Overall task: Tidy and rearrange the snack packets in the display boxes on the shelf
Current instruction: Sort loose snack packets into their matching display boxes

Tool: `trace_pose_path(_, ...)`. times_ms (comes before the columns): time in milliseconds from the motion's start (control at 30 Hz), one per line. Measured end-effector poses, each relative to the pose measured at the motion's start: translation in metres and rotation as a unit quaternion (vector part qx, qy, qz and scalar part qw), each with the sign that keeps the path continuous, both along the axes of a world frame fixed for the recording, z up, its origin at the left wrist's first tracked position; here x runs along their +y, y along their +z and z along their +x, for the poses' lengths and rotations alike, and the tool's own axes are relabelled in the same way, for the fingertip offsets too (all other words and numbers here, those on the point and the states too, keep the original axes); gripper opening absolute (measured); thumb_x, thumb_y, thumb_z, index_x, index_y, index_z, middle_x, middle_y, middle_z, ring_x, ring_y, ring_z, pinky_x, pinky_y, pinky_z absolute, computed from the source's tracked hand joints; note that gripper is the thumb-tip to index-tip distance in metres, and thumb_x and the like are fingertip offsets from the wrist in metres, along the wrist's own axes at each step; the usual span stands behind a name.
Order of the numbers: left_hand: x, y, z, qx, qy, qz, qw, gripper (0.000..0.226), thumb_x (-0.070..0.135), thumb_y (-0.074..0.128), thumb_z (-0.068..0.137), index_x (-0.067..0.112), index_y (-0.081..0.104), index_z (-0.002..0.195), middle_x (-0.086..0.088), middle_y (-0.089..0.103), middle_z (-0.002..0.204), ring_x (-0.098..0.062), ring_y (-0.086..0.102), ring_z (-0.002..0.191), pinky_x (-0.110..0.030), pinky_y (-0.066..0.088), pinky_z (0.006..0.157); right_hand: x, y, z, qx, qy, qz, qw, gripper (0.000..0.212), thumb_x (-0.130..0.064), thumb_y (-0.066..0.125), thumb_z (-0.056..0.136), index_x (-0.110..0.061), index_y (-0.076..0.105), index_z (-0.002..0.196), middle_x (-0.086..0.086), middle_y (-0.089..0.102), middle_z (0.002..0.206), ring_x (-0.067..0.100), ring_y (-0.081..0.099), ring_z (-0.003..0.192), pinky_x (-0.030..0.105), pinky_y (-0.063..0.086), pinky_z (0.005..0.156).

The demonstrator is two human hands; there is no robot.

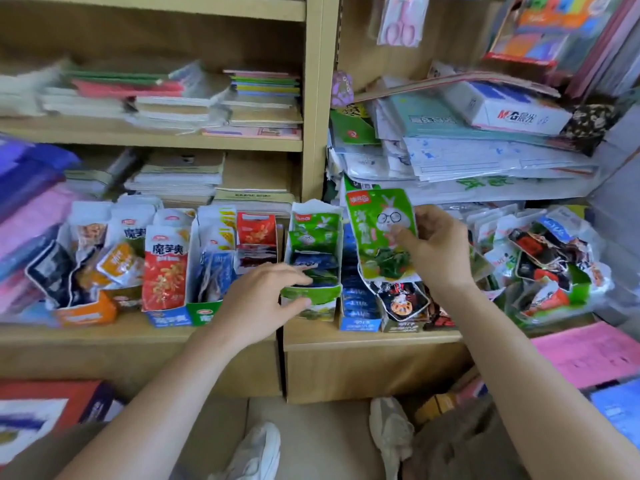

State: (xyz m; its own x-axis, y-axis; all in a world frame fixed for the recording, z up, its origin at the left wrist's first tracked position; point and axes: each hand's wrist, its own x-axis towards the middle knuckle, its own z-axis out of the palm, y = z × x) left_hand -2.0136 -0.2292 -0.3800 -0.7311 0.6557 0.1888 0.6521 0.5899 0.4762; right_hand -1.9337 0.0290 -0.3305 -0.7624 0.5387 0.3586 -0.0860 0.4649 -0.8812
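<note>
Fingertips pinching a green packet (377,233) above the display boxes.
Thumb and fingers of the right hand (436,247) pinch its right edge. It stands upright, long axis vertical, top leaning slightly left, printed with a bespectacled cartoon rabbit above leafy greens. It hangs just right of the green display box (313,296) on the shelf (138,332), whose front lip the left hand (256,299) grips, thumb outside.

A green snack packet (381,233) is pinched upright by the right hand (434,249), centre-right of frame; the green display box (313,296) front is gripped by the left hand (263,303).
</note>
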Motion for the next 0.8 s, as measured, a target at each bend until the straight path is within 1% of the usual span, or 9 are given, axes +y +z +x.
trace_pose_path(100, -0.006, -0.009, 0.0, 0.006, -0.015, 0.019, 1.0, 0.032, 0.044, 0.071, 0.089, 0.037, 0.072, 0.12, 0.023, 0.065, 0.125, 0.001, 0.057, 0.118, -0.032, 0.048, 0.102, 0.001, -0.01, -0.016, 0.009, -0.005, -0.017, 1.0, 0.008, -0.017, 0.076, 0.086, -0.017, 0.069, 0.091, 0.005, 0.075, 0.081, 0.03, 0.072, 0.078, 0.054, 0.057, 0.073)
trace_pose_path(200, -0.009, -0.009, -0.005, -0.046, -0.032, 0.028, 0.998, 0.036, 0.062, 0.062, 0.085, 0.039, 0.077, 0.108, 0.026, 0.069, 0.114, 0.007, 0.061, 0.109, -0.031, 0.05, 0.098, -0.001, -0.017, -0.028, 0.001, 0.004, -0.015, 1.0, 0.011, -0.019, 0.076, 0.086, -0.015, 0.069, 0.093, 0.007, 0.075, 0.082, 0.034, 0.071, 0.079, 0.056, 0.056, 0.073)
trace_pose_path(300, -0.006, -0.005, -0.014, -0.091, -0.03, 0.056, 0.994, 0.06, 0.072, 0.048, 0.086, 0.021, 0.074, 0.071, 0.007, 0.065, 0.064, -0.008, 0.062, 0.063, -0.036, 0.053, 0.07, 0.0, -0.018, -0.035, 0.005, 0.002, -0.026, 1.0, 0.011, -0.016, 0.075, 0.087, -0.012, 0.069, 0.094, 0.008, 0.075, 0.083, 0.032, 0.071, 0.08, 0.055, 0.056, 0.075)
trace_pose_path(367, 0.0, 0.001, -0.023, -0.089, -0.01, 0.07, 0.994, 0.059, 0.065, 0.054, 0.09, 0.012, 0.071, 0.069, -0.004, 0.051, 0.052, -0.014, 0.05, 0.048, -0.032, 0.043, 0.059, 0.002, -0.019, -0.038, 0.002, -0.002, -0.027, 1.0, 0.011, -0.016, 0.075, 0.087, -0.011, 0.068, 0.094, 0.008, 0.075, 0.083, 0.03, 0.071, 0.081, 0.054, 0.056, 0.076)
trace_pose_path(433, 0.009, 0.01, -0.037, -0.084, 0.009, 0.091, 0.992, 0.032, 0.05, 0.066, 0.089, 0.023, 0.079, 0.081, 0.013, 0.062, 0.056, 0.001, 0.057, 0.054, -0.028, 0.047, 0.062, 0.004, -0.023, -0.039, -0.002, 0.001, -0.026, 1.0, 0.012, -0.016, 0.075, 0.087, -0.011, 0.069, 0.096, 0.005, 0.075, 0.085, 0.027, 0.072, 0.081, 0.053, 0.057, 0.077)
trace_pose_path(500, 0.02, 0.021, -0.051, -0.07, 0.014, 0.11, 0.991, 0.016, 0.045, 0.074, 0.082, 0.031, 0.08, 0.088, 0.021, 0.072, 0.072, 0.004, 0.066, 0.07, -0.032, 0.056, 0.069, 0.006, -0.025, -0.041, -0.009, 0.003, -0.024, 1.0, 0.013, -0.016, 0.075, 0.088, -0.013, 0.069, 0.098, 0.002, 0.076, 0.086, 0.022, 0.073, 0.082, 0.05, 0.058, 0.079)
trace_pose_path(567, 0.03, 0.029, -0.067, -0.063, 0.005, 0.101, 0.993, 0.019, 0.045, 0.079, 0.077, 0.033, 0.079, 0.091, 0.019, 0.073, 0.077, 0.002, 0.067, 0.075, -0.029, 0.056, 0.069, 0.007, -0.026, -0.043, -0.008, 0.002, -0.024, 1.0, 0.013, -0.014, 0.075, 0.088, -0.012, 0.069, 0.099, 0.0, 0.076, 0.088, 0.016, 0.073, 0.083, 0.047, 0.059, 0.08)
trace_pose_path(700, 0.053, 0.034, -0.089, -0.108, -0.073, -0.094, 0.987, 0.052, 0.052, 0.083, 0.074, 0.036, 0.069, 0.122, 0.019, 0.07, 0.114, 0.001, 0.065, 0.103, -0.03, 0.054, 0.09, 0.011, -0.028, -0.046, -0.011, -0.004, -0.018, 1.0, 0.014, -0.013, 0.073, 0.089, -0.01, 0.069, 0.101, -0.001, 0.076, 0.089, 0.012, 0.073, 0.082, 0.044, 0.06, 0.08)
trace_pose_path(800, 0.063, 0.029, -0.096, -0.07, -0.085, -0.143, 0.984, 0.043, 0.033, 0.076, 0.086, 0.034, 0.067, 0.129, 0.012, 0.069, 0.125, -0.006, 0.064, 0.111, -0.037, 0.054, 0.098, 0.016, -0.029, -0.046, -0.013, -0.017, -0.014, 1.0, 0.013, -0.013, 0.073, 0.089, -0.01, 0.068, 0.101, -0.001, 0.075, 0.088, 0.013, 0.072, 0.081, 0.044, 0.06, 0.079)
